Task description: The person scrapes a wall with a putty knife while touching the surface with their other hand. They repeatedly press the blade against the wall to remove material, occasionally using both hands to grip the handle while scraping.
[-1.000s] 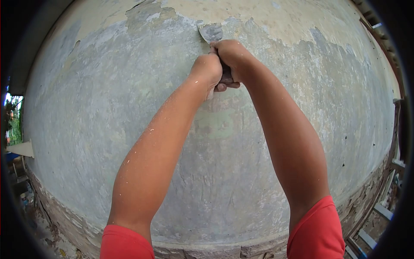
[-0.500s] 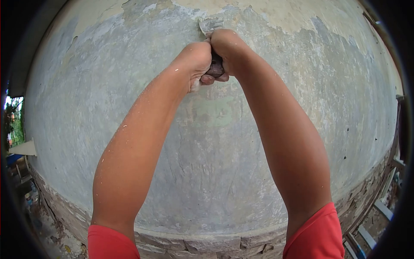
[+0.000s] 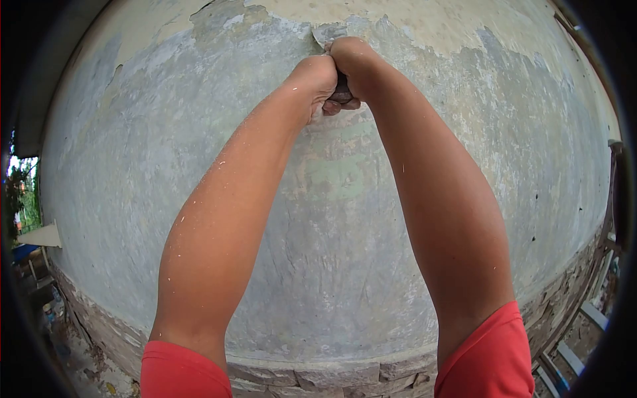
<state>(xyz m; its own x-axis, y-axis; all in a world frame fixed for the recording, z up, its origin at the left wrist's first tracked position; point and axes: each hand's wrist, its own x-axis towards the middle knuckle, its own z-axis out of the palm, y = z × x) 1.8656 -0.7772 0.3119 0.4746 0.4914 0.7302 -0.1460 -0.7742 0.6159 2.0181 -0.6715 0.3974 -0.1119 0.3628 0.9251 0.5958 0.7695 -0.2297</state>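
The head camera looks at a rough grey plaster wall (image 3: 133,172). The left hand (image 3: 317,74) and the right hand (image 3: 353,58) are both shut tight around a flat grey metal scraper (image 3: 328,33). Its blade touches the edge of the peeling cream paint (image 3: 411,23), high on the wall. This looks like the middle of a scrape. Pushing on calls for a firm grip and a flat blade.
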